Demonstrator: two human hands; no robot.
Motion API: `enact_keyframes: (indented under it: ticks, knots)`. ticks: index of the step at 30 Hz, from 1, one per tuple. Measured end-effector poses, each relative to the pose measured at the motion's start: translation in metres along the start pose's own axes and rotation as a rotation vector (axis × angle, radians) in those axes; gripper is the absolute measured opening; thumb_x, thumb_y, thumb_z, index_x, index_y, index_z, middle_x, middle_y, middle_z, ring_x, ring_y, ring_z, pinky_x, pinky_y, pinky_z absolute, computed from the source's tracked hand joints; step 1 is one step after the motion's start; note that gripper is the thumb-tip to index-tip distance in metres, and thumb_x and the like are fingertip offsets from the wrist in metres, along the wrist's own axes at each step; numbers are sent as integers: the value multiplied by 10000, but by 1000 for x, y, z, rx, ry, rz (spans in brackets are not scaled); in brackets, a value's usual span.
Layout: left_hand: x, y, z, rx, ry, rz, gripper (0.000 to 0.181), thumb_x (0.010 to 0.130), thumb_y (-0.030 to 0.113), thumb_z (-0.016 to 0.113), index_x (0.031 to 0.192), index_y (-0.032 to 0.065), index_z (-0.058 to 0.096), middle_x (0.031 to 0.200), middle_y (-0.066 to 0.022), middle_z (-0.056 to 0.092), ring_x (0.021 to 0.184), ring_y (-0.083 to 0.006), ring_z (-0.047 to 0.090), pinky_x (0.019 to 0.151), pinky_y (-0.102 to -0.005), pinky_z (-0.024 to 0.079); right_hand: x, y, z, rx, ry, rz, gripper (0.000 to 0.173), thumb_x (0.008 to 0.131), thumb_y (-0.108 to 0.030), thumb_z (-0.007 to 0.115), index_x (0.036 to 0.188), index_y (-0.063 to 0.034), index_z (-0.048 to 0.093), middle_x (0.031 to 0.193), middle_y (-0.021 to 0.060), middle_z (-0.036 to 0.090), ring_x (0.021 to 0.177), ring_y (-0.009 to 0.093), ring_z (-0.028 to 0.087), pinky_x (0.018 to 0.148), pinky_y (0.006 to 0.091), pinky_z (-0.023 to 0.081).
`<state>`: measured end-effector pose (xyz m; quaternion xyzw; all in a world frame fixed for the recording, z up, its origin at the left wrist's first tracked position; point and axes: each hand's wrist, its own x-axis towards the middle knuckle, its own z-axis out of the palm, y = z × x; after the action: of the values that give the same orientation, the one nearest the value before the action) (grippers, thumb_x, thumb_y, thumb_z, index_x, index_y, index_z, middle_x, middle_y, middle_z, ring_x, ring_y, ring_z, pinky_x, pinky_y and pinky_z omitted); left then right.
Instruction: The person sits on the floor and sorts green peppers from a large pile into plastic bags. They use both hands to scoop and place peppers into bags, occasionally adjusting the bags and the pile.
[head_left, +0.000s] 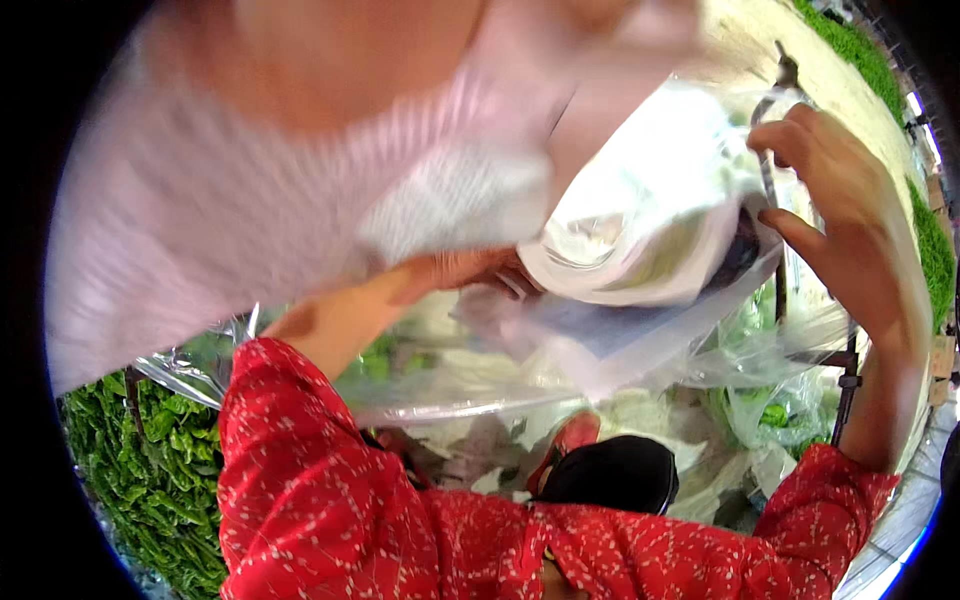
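Note:
My left hand (487, 271) is at the left edge of a curved white sheet (600, 281), perhaps paper. Its fingers are blurred and partly hidden, so I cannot tell whether they grip it. The sheet curls inside a clear plastic bag or liner (480, 401) spread around a metal frame (847, 382). To the right, my right hand (832, 187) has thumb and fingers apart beside a dark metal rod (766, 180) at the liner's rim, with nothing seen in its grasp. A bluish-grey patch (592, 326) shows through the plastic below the sheet.
Another person's striped pink sleeve (225, 217) and blurred arm (360, 60) cover the upper left. Green peppers (157, 465) lie heaped at lower left. A clear bag with green produce (780, 412) sits at lower right. Cardboard boxes (943, 356) stand at the far right.

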<state>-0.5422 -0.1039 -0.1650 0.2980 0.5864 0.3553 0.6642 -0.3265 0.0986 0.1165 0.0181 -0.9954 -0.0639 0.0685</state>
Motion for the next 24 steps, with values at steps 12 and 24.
enact_keyframes:
  ticks: [12,24]
  knots:
    - [35,32,76,-385,-153,449,399,922,238,569,1279,71,503,1219,-103,568,1073,-197,567,902,-317,474,-14,-61,-25,413,-501,-89,580,846,-354,610,1314,-48,456,1067,218,601,975,385,589,848,434,480]
    - [-30,80,159,228,340,58,612,907,470,522,1300,6,458,1258,-176,545,1116,-279,551,915,-385,452,35,-13,11,4,-663,257,411,889,-361,571,896,41,654,827,210,675,755,335,668,714,398,527]
